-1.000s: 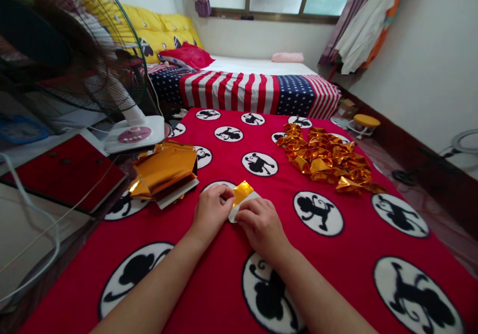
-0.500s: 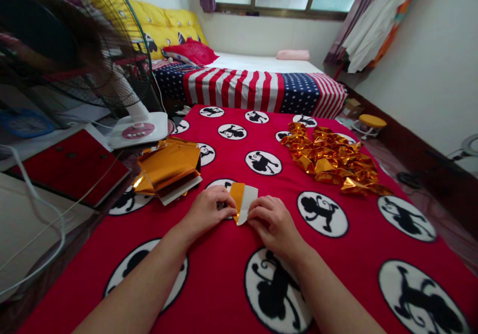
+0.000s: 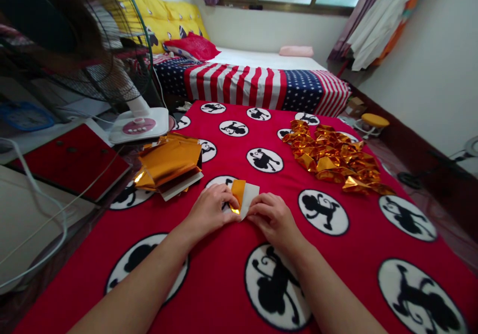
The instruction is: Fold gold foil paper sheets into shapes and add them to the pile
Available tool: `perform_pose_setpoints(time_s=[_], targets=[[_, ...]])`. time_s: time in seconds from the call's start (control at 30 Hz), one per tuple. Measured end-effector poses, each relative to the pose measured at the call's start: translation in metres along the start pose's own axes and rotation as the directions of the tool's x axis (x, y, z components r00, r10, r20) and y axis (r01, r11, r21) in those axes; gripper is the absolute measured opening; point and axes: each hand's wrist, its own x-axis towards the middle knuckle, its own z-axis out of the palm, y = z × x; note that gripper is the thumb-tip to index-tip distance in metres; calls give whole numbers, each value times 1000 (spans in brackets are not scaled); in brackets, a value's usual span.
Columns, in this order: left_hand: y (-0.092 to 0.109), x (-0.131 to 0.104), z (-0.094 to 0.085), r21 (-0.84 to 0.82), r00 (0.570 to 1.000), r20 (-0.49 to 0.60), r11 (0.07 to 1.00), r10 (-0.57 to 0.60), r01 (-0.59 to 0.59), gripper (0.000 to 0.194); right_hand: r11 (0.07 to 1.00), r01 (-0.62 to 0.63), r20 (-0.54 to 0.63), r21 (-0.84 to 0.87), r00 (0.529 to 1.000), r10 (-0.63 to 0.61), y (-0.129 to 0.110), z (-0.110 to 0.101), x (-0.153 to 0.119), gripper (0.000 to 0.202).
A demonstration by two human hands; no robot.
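Note:
A small partly folded sheet of gold and white paper lies on the red cloth, between my two hands. My left hand pinches its gold left side near the lower corner. My right hand has its fingers closed on the white right edge. The sheet's bottom tip is partly covered by my fingers. Left of my hands is a stack of flat gold sheets. Farther off on the right lies a heap of folded, shiny gold pieces.
The red cloth with monkey prints covers the surface. A running fan with a white base stands at the left, beside a dark red panel. Behind are a bed and, at the right, a yellow stool.
My left fingers have shifted slightly inward over the paper's lower part, covering more of the gold side. The whole view has tilted a little.

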Motion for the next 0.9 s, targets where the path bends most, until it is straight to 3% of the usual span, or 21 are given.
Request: perform_pose_setpoints(time_s=[0.53, 0.9], targets=[[-5, 0, -2, -92, 999, 28, 995, -27, 30, 12, 988, -153, -41, -26, 988, 152, -2, 8, 9, 7], [-6, 1, -2, -93, 997, 66, 994, -46, 52, 15, 985, -168, -49, -27, 985, 166, -1, 11, 10, 10]])
